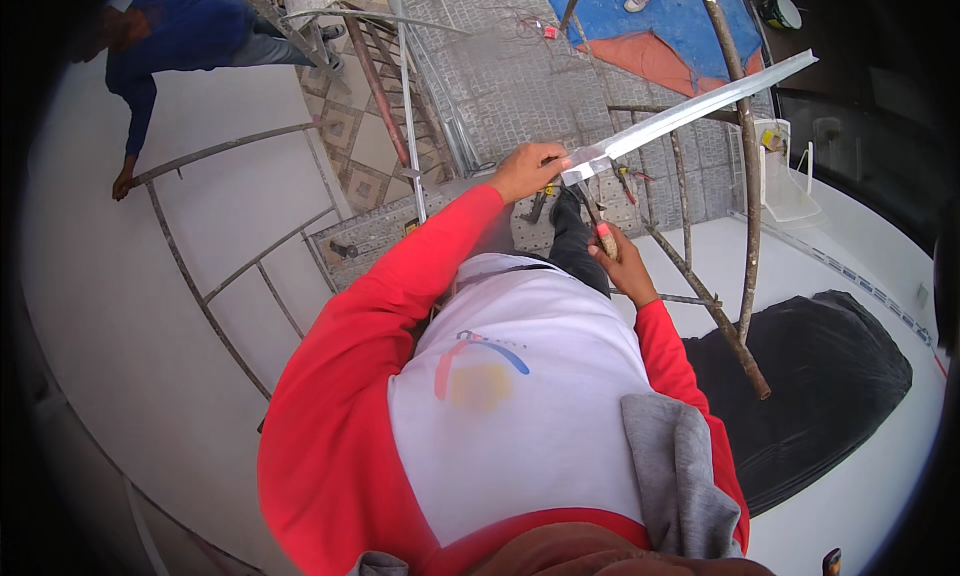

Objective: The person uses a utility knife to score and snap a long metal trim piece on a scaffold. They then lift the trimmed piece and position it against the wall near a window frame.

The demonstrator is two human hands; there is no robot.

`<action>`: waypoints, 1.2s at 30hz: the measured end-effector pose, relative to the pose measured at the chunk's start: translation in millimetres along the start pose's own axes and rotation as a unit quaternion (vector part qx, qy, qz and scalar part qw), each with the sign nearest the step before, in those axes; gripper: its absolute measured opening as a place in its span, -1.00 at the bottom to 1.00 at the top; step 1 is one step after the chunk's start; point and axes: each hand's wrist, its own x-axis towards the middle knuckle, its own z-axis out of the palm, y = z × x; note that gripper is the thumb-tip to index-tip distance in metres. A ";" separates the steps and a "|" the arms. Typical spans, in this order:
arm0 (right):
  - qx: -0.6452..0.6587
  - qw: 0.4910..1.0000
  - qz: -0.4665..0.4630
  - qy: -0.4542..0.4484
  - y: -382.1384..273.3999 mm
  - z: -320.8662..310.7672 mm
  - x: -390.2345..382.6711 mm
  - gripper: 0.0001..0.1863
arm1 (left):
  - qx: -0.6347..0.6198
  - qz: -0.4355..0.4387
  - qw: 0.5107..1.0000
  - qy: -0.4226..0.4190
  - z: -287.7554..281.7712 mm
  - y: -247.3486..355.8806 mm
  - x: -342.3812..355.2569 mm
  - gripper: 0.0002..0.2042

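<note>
My left hand (530,172) is closed around the near end of a long silvery metal channel (700,108), which slants up to the right. In my right hand (627,268) is a tool with a tan handle (607,242), gripped just below that end. Its narrow dark shaft (588,204) points up toward the channel's underside; the tip is hard to make out, so I cannot tell what kind of tool it is. A black and yellow tool (537,204) and a red-handled tool (625,183) lie or hang just beyond my hands.
A co-worker in blue (190,31) is at the upper left, one hand on a metal frame (235,141). Scaffold poles (748,176) rise to my right. Far below are grey paving (530,66) and a blue tarp (690,16). Black sheeting (800,386) lies at the lower right.
</note>
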 end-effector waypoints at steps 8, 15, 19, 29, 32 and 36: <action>0.461 0.867 0.082 0.169 10.2 -67.8 53.5 -0.52 | -0.046 -0.071 0.989 -0.117 -20.6 -31.8 -22.6 -0.78; 0.574 0.753 -0.096 0.308 -21.4 -132.0 147.5 -0.46 | 0.083 -0.087 0.983 -0.141 -43.0 -44.8 -45.8 -0.76; 0.499 0.806 -0.072 0.309 -24.9 -132.6 151.6 -0.53 | 0.149 -0.089 0.975 -0.138 -45.7 -61.5 -63.5 -0.71; 0.430 0.854 -0.086 0.280 -45.2 -79.5 115.2 -0.66 | 0.254 -0.168 0.894 -0.328 -47.1 -60.6 -25.9 -0.50; 0.411 0.868 -0.074 0.269 -53.2 -61.2 95.0 -0.67 | 0.040 -0.088 0.981 -0.166 -10.0 -3.0 24.3 -0.48; 0.369 0.890 -0.025 0.266 -58.3 -50.8 81.4 -0.65 | -0.035 0.039 0.996 -0.078 43.7 72.5 87.3 -0.64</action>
